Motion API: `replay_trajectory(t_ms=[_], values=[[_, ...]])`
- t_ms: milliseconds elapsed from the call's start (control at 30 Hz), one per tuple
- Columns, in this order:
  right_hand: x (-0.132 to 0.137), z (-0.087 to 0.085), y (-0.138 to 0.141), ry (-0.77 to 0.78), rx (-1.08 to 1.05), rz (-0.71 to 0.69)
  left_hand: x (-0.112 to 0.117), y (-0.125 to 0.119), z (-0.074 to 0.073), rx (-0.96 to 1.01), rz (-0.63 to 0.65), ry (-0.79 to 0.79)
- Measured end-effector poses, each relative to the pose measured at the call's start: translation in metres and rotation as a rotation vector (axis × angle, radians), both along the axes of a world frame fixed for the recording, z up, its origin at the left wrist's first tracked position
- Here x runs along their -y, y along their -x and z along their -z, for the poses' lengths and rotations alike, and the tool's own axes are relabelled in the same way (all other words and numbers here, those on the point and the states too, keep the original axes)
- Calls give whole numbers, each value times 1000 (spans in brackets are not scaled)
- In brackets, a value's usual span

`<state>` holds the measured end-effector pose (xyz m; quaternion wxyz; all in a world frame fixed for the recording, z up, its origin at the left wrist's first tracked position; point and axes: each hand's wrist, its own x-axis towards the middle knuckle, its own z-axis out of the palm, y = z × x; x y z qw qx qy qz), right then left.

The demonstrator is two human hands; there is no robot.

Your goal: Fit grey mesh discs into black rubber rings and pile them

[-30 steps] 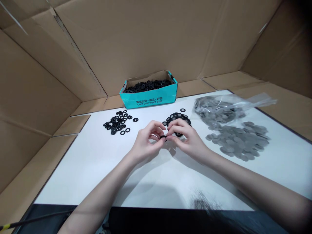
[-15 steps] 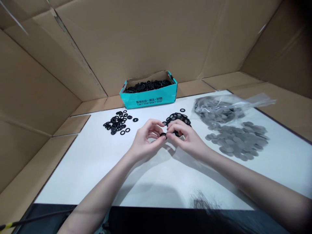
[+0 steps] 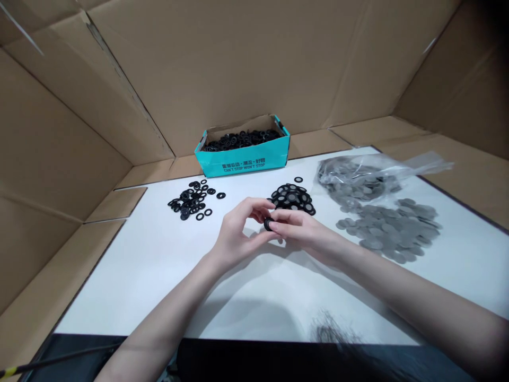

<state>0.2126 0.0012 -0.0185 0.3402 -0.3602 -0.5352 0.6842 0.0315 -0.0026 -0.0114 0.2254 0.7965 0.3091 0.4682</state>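
My left hand (image 3: 238,231) and my right hand (image 3: 303,233) meet over the middle of the white table (image 3: 159,276). Both pinch one small black ring (image 3: 269,224) between their fingertips. Just behind my right hand lies a pile of black rings with grey discs in them (image 3: 293,198). A loose heap of empty black rings (image 3: 193,200) lies to the left. Flat grey discs (image 3: 392,228) are spread out on the right.
A teal carton full of black rings (image 3: 242,151) stands at the back of the table. A clear plastic bag of grey discs (image 3: 360,178) lies at the back right. Brown cardboard walls (image 3: 59,159) surround the table on three sides.
My right hand has dropped lower and its fingers have flattened, so the pile of filled rings behind it now shows. The ring between my fingertips has turned to face me.
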Motion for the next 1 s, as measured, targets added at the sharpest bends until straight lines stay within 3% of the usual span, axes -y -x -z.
replay_trajectory(t_ms=[333, 433, 633, 1000], values=[[2, 5, 3, 25, -62, 42, 2, -2, 0, -45, -37, -104], [2, 5, 1, -53, 25, 69, 3, 0, -4, -36, -2, -9], [-2, 9, 1, -407, 157, 157, 4, 1, -5, -53, 37, 189], [-5, 11, -3, -514, 158, 125, 3, 4, -5, 32, 72, 301]])
